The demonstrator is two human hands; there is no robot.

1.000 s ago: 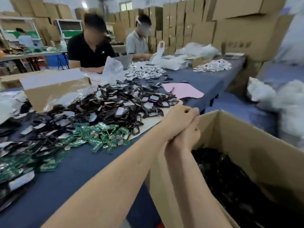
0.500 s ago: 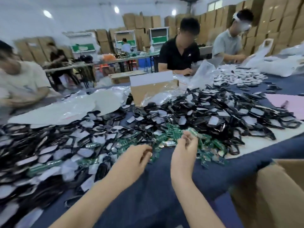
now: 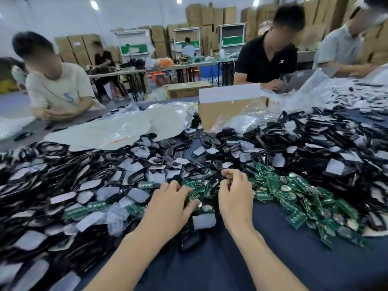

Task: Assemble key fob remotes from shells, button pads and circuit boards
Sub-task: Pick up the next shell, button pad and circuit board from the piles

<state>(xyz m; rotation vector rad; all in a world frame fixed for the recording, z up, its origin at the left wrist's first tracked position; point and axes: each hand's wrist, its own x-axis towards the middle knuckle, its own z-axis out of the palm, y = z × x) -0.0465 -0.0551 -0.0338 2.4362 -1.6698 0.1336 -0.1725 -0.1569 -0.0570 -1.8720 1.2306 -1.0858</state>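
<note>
A wide desk covered in dark blue cloth is carrying everything. A broad heap of glossy black plastic key fob shells is spreading across it from edge to edge, with pale grey rubbery button pads lying scattered all through it. Beyond the heap, a brown cardboard box and crumpled clear plastic bags are sitting towards the far side.

A narrower band of small green circuit boards is running along the near edge of the heap, from left to right, thickest out to the right.

The left hand is lying palm down on the near end of that band, its fingers bent into the boards; I cannot tell whether it is gripping one. The right hand is hovering just beside it, fingers curled in and thumb meeting forefinger over the shells, possibly pinching something thin and dark; I cannot tell for sure.

Between the two wrists a single grey pad is resting on the cloth, and a lone black shell is lying just nearer the person, beside the left forearm.

The boards are sitting directly under the left fingertips, so that hand is looking nearer for a board; the shells are lying straight ahead of the right hand.
</note>
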